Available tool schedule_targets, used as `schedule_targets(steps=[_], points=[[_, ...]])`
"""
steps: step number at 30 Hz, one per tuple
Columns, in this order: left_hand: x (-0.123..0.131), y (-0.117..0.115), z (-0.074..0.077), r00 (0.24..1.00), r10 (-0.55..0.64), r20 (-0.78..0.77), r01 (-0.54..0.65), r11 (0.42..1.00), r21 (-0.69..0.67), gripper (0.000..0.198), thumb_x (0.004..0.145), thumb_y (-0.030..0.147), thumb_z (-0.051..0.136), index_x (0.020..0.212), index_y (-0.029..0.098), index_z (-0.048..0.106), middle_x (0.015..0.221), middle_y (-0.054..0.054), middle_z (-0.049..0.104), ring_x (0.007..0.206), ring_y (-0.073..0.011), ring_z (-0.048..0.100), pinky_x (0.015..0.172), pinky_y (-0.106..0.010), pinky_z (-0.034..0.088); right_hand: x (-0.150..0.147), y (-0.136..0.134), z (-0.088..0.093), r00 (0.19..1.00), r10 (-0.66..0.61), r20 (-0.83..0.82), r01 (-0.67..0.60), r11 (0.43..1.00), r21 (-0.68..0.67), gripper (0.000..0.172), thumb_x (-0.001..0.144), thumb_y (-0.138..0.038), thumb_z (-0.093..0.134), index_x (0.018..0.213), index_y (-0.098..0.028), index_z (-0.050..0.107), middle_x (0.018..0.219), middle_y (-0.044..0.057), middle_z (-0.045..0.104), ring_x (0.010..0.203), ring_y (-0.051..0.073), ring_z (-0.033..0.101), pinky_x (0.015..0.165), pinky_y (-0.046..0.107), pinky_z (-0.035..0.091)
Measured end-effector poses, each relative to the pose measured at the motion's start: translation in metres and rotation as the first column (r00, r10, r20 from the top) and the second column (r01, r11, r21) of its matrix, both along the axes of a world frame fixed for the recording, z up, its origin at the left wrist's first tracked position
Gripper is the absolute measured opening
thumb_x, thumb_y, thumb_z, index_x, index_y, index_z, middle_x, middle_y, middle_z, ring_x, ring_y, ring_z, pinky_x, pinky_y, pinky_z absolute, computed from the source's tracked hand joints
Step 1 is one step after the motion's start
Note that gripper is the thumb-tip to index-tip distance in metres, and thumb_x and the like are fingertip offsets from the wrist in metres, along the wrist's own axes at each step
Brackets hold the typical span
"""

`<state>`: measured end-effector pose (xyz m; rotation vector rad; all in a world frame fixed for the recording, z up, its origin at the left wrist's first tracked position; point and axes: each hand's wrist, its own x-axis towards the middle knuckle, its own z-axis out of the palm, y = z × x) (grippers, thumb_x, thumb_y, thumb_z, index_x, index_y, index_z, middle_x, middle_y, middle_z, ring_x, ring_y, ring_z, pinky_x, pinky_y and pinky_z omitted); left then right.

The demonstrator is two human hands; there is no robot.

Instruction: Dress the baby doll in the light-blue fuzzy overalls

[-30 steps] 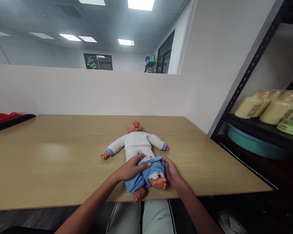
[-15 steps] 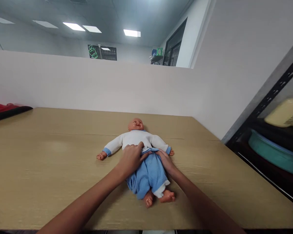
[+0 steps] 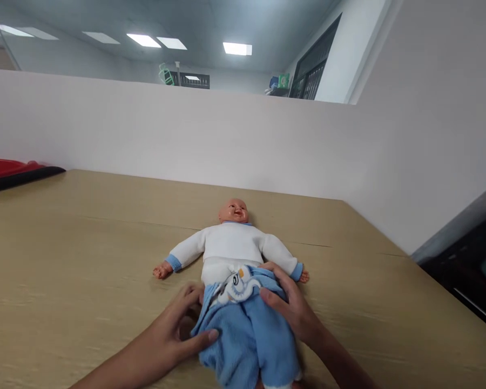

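Observation:
A baby doll lies on its back on the wooden table, arms spread, in a white top with blue cuffs. Its blue trousers have bunched fabric at the waist, where a white, cartoon-like patch shows. My left hand holds the trousers at the left side, thumb on the front and fingers curled at the hip. On the other side, my right hand grips the waistband, thumb in front and fingers over the upper edge. The doll's feet are mostly cut off by the lower frame edge.
The wooden table runs back to a low white wall. A red object with a black edge sits at the far left. On the right stands a dark shelf, with a teal item partly visible.
My left hand has moved from the doll's belly down to the trousers' left side. The waist fabric has opened out, showing the patch. The view has tilted, and the doll appears lower and larger.

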<state>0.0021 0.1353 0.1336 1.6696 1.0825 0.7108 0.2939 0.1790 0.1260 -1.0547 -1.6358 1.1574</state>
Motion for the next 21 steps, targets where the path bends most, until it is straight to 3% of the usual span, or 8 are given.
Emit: schedule_targets(steps=[4, 8, 12, 17, 21], points=[[0.01, 0.014, 0.001, 0.966, 0.051, 0.255, -0.022, 0.993, -0.118, 0.035, 0.093, 0.055, 0.068, 0.12, 0.033, 0.068, 0.126, -0.003, 0.069, 0.131, -0.0304, 0.055, 0.117, -0.045, 0.043, -0.006, 0.013, -0.01, 0.99, -0.14, -0.017, 0.14, 0.99, 0.006, 0.034, 0.093, -0.057, 0.067, 0.1, -0.025, 0.062, 0.09, 0.001, 0.061, 0.089, 0.022, 0.057, 0.083, 0.031, 0.048], [0.025, 0.046, -0.013, 0.904, 0.16, 0.397, -0.089, 0.977, -0.192, 0.038, 0.091, 0.061, 0.068, 0.105, 0.025, 0.063, 0.102, -0.002, 0.069, 0.104, -0.0254, 0.063, 0.103, -0.041, 0.05, -0.008, 0.029, -0.027, 0.96, -0.271, -0.066, 0.272, 0.962, 0.012, 0.037, 0.093, -0.061, 0.066, 0.1, -0.025, 0.058, 0.083, -0.001, 0.059, 0.079, 0.02, 0.056, 0.074, 0.029, 0.046], [0.031, 0.064, -0.022, 0.939, 0.17, 0.299, -0.149, 0.984, -0.093, 0.042, 0.092, 0.063, 0.065, 0.102, 0.023, 0.059, 0.093, 0.0, 0.063, 0.09, -0.0216, 0.059, 0.084, -0.032, 0.05, -0.008, 0.034, -0.035, 0.935, -0.347, -0.067, 0.351, 0.935, 0.052, 0.04, 0.092, -0.063, 0.065, 0.099, -0.024, 0.06, 0.09, 0.002, 0.064, 0.088, 0.023, 0.061, 0.083, 0.033, 0.049], [0.022, 0.065, -0.014, 0.965, 0.23, 0.13, -0.25, 0.952, 0.175, 0.035, 0.097, 0.056, 0.062, 0.099, 0.022, 0.065, 0.103, -0.003, 0.067, 0.103, -0.025, 0.06, 0.098, -0.033, 0.047, -0.006, 0.027, -0.027, 0.946, -0.293, 0.138, 0.269, 0.949, 0.165, 0.036, 0.091, -0.058, 0.07, 0.091, -0.022, 0.068, 0.089, 0.005, 0.069, 0.091, 0.026, 0.062, 0.088, 0.036, 0.048], [0.017, 0.078, -0.018, 0.947, 0.265, 0.18, -0.284, 0.954, 0.092, 0.042, 0.098, 0.061, 0.056, 0.114, 0.023, 0.066, 0.118, -0.004, 0.071, 0.118, -0.0266, 0.061, 0.106, -0.035, 0.048, -0.006, 0.031, -0.022, 0.962, -0.269, 0.033, 0.258, 0.947, 0.193, 0.035, 0.095, -0.057, 0.065, 0.091, -0.023, 0.066, 0.089, 0.002, 0.061, 0.091, 0.023, 0.058, 0.088, 0.032, 0.046]])
